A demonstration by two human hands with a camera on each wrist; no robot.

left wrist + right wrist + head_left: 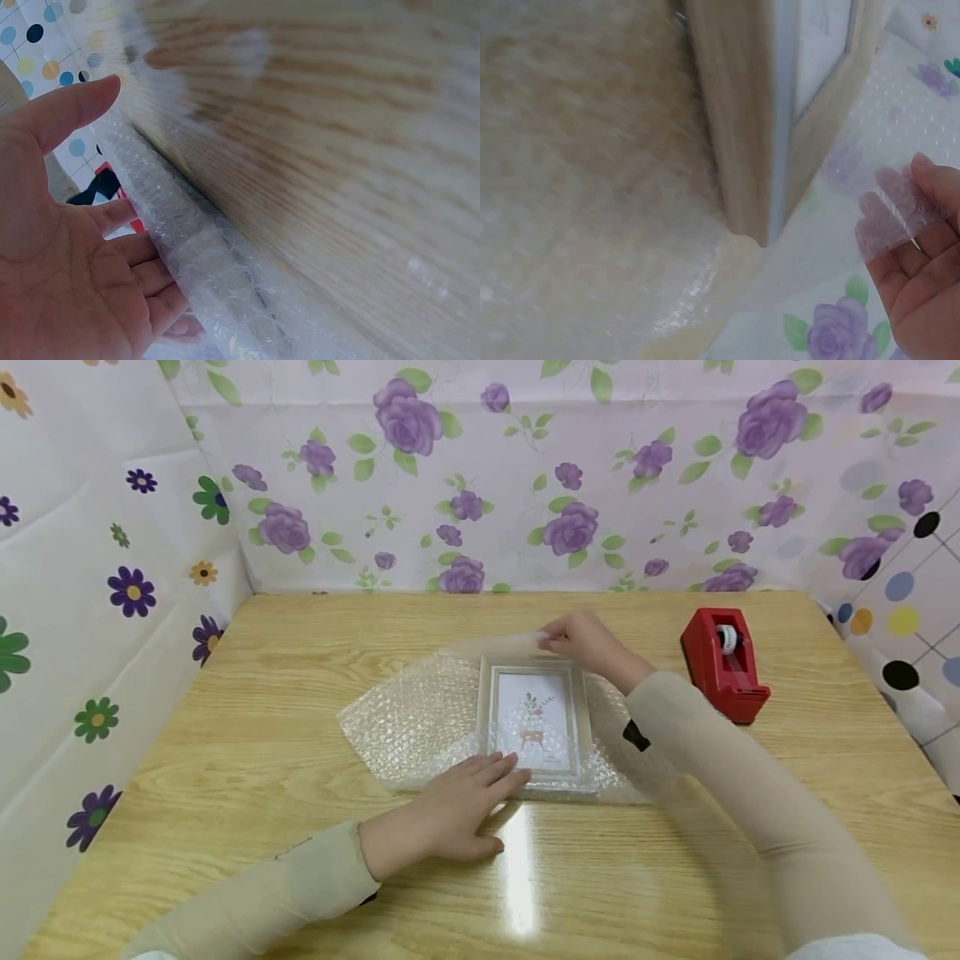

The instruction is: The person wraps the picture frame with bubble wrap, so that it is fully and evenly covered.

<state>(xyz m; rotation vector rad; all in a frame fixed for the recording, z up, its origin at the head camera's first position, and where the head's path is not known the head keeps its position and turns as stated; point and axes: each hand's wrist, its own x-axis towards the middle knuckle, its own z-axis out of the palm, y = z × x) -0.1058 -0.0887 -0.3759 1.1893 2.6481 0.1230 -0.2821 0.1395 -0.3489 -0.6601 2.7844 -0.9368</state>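
Note:
A picture frame [532, 714] with a pale wood border lies on a sheet of bubble wrap [408, 714] on the table. The near flap of the wrap is folded over the frame's lower part. My left hand [465, 802] rests on that flap at the frame's lower left, fingers extended; the left wrist view shows them against the bubble wrap [217, 277]. At the far side, my right hand [592, 647] pinches the wrap's far edge and holds it raised. In the right wrist view, thumb and fingers of the right hand [926, 262] grip the clear film beside the frame's corner [742, 150].
A red tape dispenser [726, 668] with a roll of tape stands at the right of the wooden table [247, 760]. Flowered sheets [480, 468] hang behind and at the left, and a dotted sheet [911, 635] at the right.

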